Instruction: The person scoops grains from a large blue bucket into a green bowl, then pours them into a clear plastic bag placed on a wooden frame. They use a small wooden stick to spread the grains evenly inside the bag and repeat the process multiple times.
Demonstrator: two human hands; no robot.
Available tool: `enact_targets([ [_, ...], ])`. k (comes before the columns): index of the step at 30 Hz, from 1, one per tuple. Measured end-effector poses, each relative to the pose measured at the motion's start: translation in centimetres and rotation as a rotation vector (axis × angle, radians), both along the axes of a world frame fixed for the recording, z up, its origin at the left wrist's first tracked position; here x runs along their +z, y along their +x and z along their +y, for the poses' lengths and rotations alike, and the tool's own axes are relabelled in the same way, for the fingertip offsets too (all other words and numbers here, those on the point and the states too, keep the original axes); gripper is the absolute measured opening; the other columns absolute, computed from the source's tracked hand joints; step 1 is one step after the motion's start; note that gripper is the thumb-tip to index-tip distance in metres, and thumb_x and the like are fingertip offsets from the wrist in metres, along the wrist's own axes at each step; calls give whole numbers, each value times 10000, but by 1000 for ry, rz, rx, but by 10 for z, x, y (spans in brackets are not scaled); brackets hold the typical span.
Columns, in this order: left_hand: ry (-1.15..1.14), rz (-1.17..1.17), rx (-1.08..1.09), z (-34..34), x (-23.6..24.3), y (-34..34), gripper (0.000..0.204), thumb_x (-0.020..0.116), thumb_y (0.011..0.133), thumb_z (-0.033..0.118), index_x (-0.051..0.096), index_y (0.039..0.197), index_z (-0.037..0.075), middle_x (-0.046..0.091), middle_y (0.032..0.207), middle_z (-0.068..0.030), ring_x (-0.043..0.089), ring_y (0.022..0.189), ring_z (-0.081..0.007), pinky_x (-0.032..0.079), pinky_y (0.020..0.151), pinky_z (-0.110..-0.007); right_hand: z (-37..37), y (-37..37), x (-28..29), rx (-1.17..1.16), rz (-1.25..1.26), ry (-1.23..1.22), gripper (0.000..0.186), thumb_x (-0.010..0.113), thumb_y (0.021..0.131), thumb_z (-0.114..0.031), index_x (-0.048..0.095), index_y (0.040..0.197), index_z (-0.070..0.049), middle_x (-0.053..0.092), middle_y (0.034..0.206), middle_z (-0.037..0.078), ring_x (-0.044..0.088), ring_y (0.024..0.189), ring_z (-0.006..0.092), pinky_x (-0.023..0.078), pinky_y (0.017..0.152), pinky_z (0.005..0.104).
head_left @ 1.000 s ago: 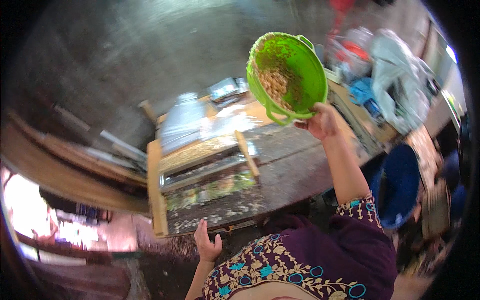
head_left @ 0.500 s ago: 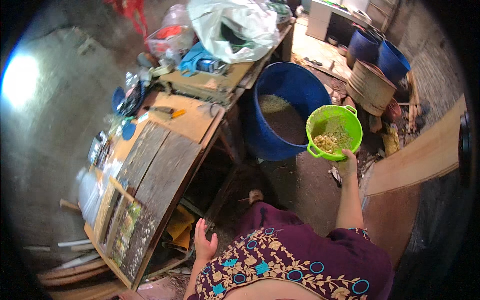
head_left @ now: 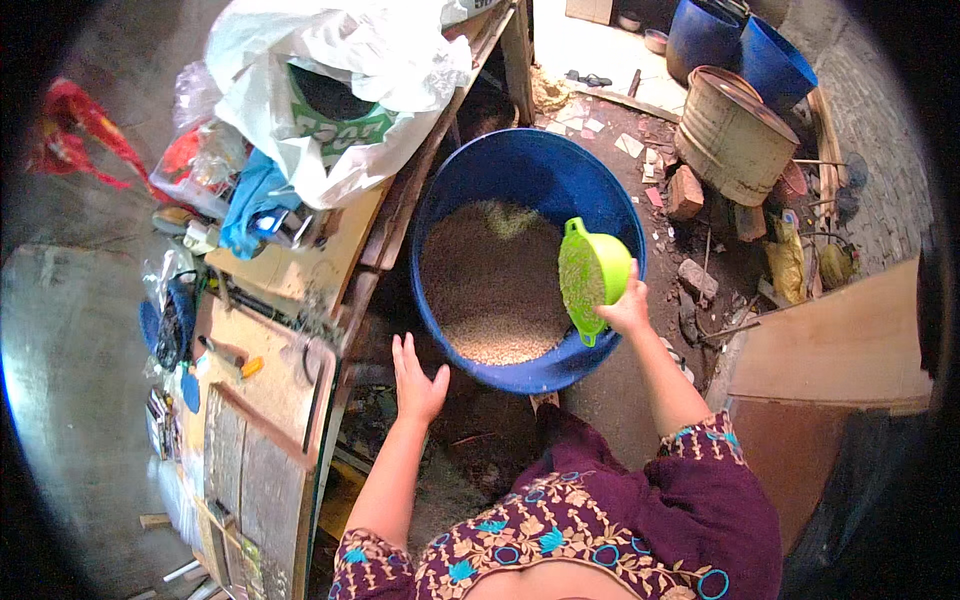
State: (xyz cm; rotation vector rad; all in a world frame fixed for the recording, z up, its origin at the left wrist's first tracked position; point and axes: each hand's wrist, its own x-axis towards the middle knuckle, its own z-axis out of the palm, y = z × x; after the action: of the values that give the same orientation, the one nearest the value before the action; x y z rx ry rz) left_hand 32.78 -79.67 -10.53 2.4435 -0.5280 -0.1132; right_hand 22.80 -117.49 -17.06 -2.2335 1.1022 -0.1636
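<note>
A lime-green plastic bowl with two handles (head_left: pixel 603 268) is tipped on its side over the right part of a large blue drum (head_left: pixel 600 170). My right hand (head_left: pixel 627 305) grips it by its outer right side. Pale crumbs cling to the bowl's inside, which faces left. Inside the drum lies a dark brown, grainy mass (head_left: pixel 480 260), with a patch of pale, grain-like bits (head_left: pixel 505 338) along its near side. My left hand (head_left: pixel 420 388) is held up with fingers stretched, just left of the drum's near rim, and holds nothing.
On the left, a wooden workbench (head_left: pixel 265 310) carries a white sack (head_left: pixel 330 60), plastic bags and an orange-handled tool (head_left: pixel 252 367). A rusty metal drum (head_left: pixel 735 135), more blue drums (head_left: pixel 705 40), bricks (head_left: pixel 685 192) and rubble lie to the right. A plywood board (head_left: pixel 830 345) stands nearer.
My right hand has brought the bowl left over the drum and tipped it; the pale pieces in it are mostly gone. My left hand has risen toward the drum, which looks nearer.
</note>
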Motion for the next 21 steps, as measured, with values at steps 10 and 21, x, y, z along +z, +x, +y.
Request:
enact_targets([
  [10,49,29,361,-90,-80,91,647,442,811,21,150,1382,-65,308,1350,-312,359,1211,-453,300,1026,-421,-24,151,-173,343,609,-73,1101,775,586,-166,89,1442,-257,236,1337,231,367,1183,423,414,964,430],
  [21,124,-61,330,-84,-88,91,637,425,798,4,156,1369,-82,375,1244,-363,438,1083,-491,355,953,-471,133,122,-273,31,602,328,1140,745,587,-161,-4,1446,-207,215,1301,273,371,1143,479,367,989,445],
])
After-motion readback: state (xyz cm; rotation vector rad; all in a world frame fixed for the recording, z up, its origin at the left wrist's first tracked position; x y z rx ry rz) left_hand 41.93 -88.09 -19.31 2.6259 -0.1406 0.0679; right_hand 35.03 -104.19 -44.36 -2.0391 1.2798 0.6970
